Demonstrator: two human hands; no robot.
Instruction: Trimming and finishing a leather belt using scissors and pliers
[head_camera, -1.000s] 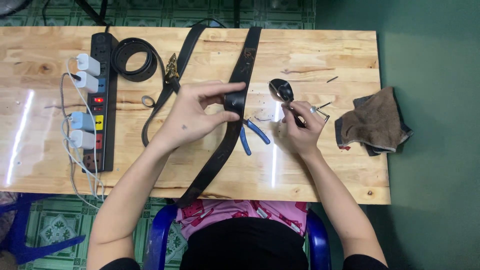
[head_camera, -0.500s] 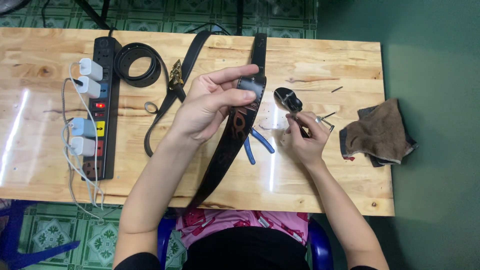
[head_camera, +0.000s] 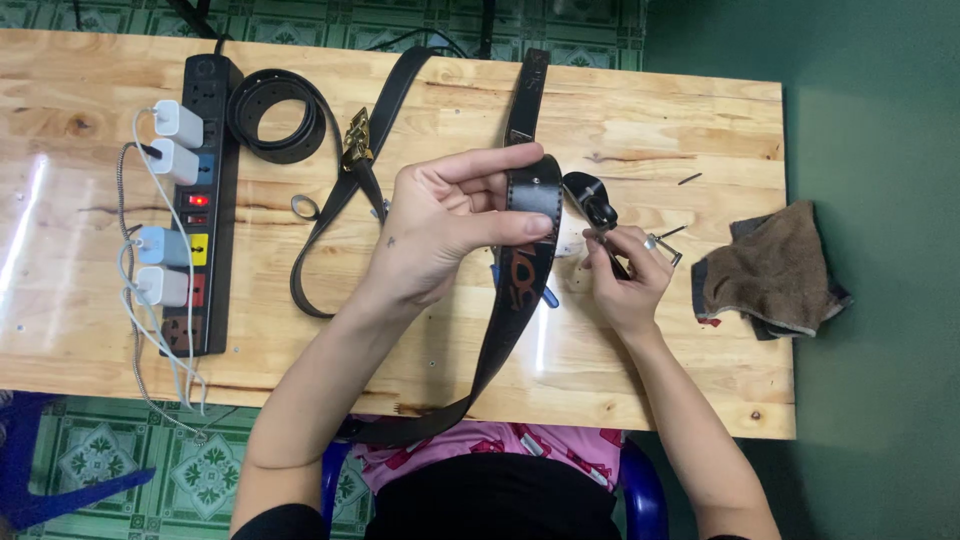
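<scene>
Left grip (head_camera: 450, 225) above wooden table (head_camera: 700, 130)

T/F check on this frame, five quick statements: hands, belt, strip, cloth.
1. The left hand holds the black belt. True.
2. The right hand is empty. False: it pinches a small dark tool.
3. The power strip lies at the table's right end. False: left end.
4. The brown cloth overhangs the right edge of the table. True.
5. A coiled belt lies beside the strip. True.
</scene>
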